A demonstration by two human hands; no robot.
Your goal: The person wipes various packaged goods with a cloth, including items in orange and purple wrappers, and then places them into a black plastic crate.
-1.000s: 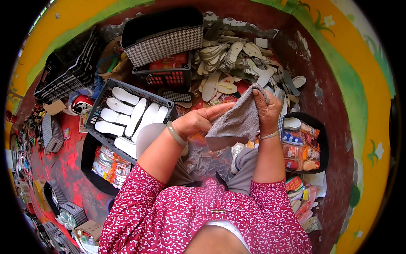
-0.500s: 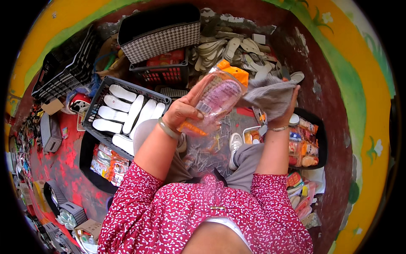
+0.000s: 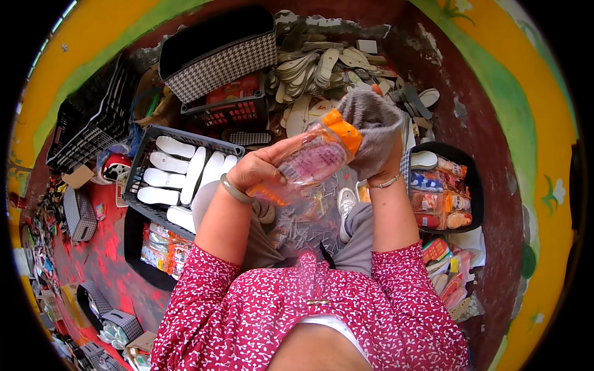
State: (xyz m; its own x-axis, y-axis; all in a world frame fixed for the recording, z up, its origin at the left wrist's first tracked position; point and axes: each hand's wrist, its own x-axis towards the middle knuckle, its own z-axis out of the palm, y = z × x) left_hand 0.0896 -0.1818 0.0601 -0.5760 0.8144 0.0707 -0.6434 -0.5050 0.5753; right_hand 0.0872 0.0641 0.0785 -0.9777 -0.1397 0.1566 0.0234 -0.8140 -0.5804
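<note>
My left hand (image 3: 257, 170) is closed on the lower end of a clear plastic packet (image 3: 311, 159) with an orange top and a pinkish, sole-shaped piece inside. A grey furry piece (image 3: 371, 133), soft and curved with a hollow side showing, is in my right hand (image 3: 390, 166). My right fingers are mostly behind it, with one tip showing at its top. The packet's orange end meets the edge of the furry piece; whether one enters the other I cannot tell.
White insoles fill a dark crate (image 3: 238, 150) at left. Loose insoles (image 3: 309, 71) are heaped at the back, beside a houndstooth bin (image 3: 229, 68). Packed goods sit in a black bin (image 3: 473, 191) at right and another black bin (image 3: 133, 247) at left. Shreds (image 3: 303, 229) litter the floor between my feet.
The grey furry piece has turned and come left and up, against the packet's orange end. The packet has tipped flatter, its orange end dropping lower.
</note>
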